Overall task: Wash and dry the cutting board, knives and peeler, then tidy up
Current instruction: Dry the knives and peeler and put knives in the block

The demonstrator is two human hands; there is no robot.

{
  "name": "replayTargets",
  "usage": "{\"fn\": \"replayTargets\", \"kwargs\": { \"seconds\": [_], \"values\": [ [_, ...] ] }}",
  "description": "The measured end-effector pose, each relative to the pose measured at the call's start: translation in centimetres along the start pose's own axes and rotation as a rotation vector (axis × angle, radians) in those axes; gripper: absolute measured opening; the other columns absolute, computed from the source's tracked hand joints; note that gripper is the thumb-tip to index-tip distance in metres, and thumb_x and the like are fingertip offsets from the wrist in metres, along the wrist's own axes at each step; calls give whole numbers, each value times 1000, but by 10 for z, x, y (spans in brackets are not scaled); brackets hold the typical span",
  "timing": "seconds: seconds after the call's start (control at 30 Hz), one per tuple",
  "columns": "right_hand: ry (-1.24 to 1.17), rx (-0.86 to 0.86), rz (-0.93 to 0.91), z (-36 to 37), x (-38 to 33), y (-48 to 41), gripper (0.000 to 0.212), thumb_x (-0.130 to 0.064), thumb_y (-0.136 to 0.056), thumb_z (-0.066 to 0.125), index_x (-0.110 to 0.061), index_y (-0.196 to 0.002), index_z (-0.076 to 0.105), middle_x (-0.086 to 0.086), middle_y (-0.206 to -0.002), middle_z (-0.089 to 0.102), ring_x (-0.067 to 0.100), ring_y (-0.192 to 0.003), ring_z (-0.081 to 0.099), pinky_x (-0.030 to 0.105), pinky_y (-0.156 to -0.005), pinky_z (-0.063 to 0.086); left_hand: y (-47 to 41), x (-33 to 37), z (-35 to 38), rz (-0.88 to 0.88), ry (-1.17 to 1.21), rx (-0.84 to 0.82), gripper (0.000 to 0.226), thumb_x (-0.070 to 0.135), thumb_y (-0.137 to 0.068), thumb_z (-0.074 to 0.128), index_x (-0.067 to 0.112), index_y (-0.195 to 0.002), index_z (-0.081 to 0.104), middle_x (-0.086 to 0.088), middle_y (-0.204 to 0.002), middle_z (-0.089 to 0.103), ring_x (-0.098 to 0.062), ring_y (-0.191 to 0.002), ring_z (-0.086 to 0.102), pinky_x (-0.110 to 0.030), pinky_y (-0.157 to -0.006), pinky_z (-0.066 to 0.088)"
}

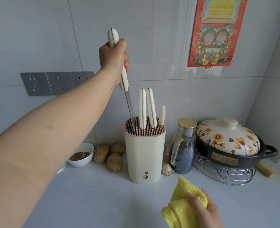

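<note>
— Where's the knife?
— The left grip [113, 58] is clenched round the knife [129, 102] by its handle. The blade tip is down in the left side of the knife block [144, 155], beside three other handles [142, 107].
— And the other hand?
— The right grip [205, 211] clutches a yellow cloth [180, 203] over the surface [103, 195].
— Anything crowding the block?
— Potatoes [108, 155] just left. Garlic [167, 169] and a glass jar [183, 148] just right, with a clay pot [226, 140] beyond.

Fluffy yellow cloth [183, 204] — glossy wall tiles [152, 38]
</note>
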State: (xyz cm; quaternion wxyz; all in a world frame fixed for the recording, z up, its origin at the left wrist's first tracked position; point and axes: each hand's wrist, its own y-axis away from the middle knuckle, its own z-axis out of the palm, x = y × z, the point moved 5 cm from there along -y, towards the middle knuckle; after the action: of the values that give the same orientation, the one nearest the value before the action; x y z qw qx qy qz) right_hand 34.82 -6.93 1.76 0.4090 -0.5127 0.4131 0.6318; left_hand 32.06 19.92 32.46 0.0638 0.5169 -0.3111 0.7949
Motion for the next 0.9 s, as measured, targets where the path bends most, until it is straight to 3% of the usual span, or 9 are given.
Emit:
{"fn": "replayTargets", "kwargs": {
  "seconds": [0.17,0.23,0.3,0.5,0.6,0.7,0.77,0.83,0.9],
  "values": [
    [-30,6,13,-1,4,3,11,5,-80,62,-3,-73,62,3,-46,62,30,-66,55,34,-61,41,1,-11,2,13,-8,-6,32,10,-85,49,15,-57,33,7,-34,33,-11,-31,28,-13,-39,26],
    [-39,-3,12,3,2,6,15,-4,-67,75,-3,-72,61,3,-46,62,29,-64,55,33,-59,41,5,-25,6,17,-51,-22,34,14,-86,52,15,-57,35,10,-31,34,-9,-29,30,-14,-38,28],
    [-40,-20,2,4,-1,8,24,-14,-53,68,-3,-72,61,2,-45,62,28,-62,56,32,-56,40,12,-40,13,31,-113,-65,36,16,-88,54,14,-56,36,10,-30,37,-8,-27,32,-16,-38,30],
    [-48,25,-19,-6,-5,7,28,-18,-50,61,-1,-73,60,2,-45,61,28,-60,55,29,-54,41,22,-91,1,-26,-296,-61,38,32,-90,52,14,-58,42,7,-36,43,-4,-28,38,-17,-43,40],
    [-52,43,-28,-9,-4,7,27,-18,-49,58,-2,-70,61,1,-46,62,25,-56,58,24,-51,45,27,-108,1,-41,-334,-93,34,36,-92,49,16,-65,43,1,-54,46,-8,-42,45,-17,-47,42],
    [-50,53,-17,-12,0,6,23,-16,-51,64,-2,-69,60,1,-46,62,24,-55,58,28,-55,39,30,-127,-5,-54,-434,-88,29,37,-95,44,15,-76,44,1,-65,47,-15,-61,48,-26,-58,39],
    [-47,73,-14,-14,2,3,19,-12,-56,71,-2,-68,61,1,-46,63,28,-63,55,26,-54,45,29,-135,-7,-58,-451,-85,29,38,-95,43,11,-84,43,3,-69,45,-20,-73,47,-26,-58,36],
    [-44,99,-21,-17,5,1,20,-12,-55,71,-2,-68,60,1,-46,63,28,-64,55,14,-48,46,28,-138,-5,-63,-457,-83,28,38,-95,42,14,-80,41,3,-70,44,-21,-78,47,-21,-58,35],
    [-63,115,-15,-20,8,0,17,-6,-63,76,-2,-68,60,0,-45,62,28,-64,54,19,-51,46,27,-139,-4,-80,-456,-87,26,38,-95,42,13,-87,41,5,-72,44,-21,-81,48,-27,-60,36]
  ]
}}
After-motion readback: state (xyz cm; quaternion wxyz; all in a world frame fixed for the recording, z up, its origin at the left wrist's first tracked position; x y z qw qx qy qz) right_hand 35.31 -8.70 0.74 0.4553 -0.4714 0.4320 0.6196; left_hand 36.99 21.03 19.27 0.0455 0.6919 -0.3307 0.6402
